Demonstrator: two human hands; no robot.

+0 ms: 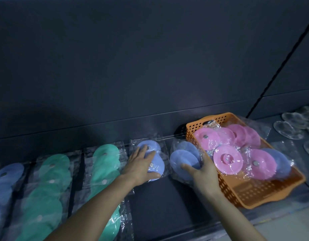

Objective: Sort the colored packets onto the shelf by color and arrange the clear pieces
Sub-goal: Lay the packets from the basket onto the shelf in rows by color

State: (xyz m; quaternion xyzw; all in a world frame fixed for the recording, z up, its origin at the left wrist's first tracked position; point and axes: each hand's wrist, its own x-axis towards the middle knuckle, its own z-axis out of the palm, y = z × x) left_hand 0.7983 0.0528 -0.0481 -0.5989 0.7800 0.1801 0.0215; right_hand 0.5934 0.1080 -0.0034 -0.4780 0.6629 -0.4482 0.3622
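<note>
Two bare forearms (91,211) reach in over the front edge of the shelf (159,197). The left hand (141,166) lies with its fingers straight and spread on a blue packet (159,168), which rests flat near the back edge of the shelf, about midway along it. Just to the right, the right hand (202,173) grips a second blue packet (182,158), thumb curled over its near face and fingers behind. This packet is tilted up, with its far side against the left wall of the orange basket (251,192) (whether its lower edge touches the shelf cannot be told). The basket sits askew toward the right end of the shelf, one corner close to the back edge. It holds a heap of pink packets (227,158), with a lone blue packet (280,162) at its right side. Left of the left hand, green packets (105,159) lie in two overlapping rows that run from the back edge toward the front edge, each in clear wrap. At the left end, a row of blue packets (7,173) lies the same way. Beyond the basket, at the right end near the back edge, clear pieces (287,129) lie flat, apart from the basket.
</note>
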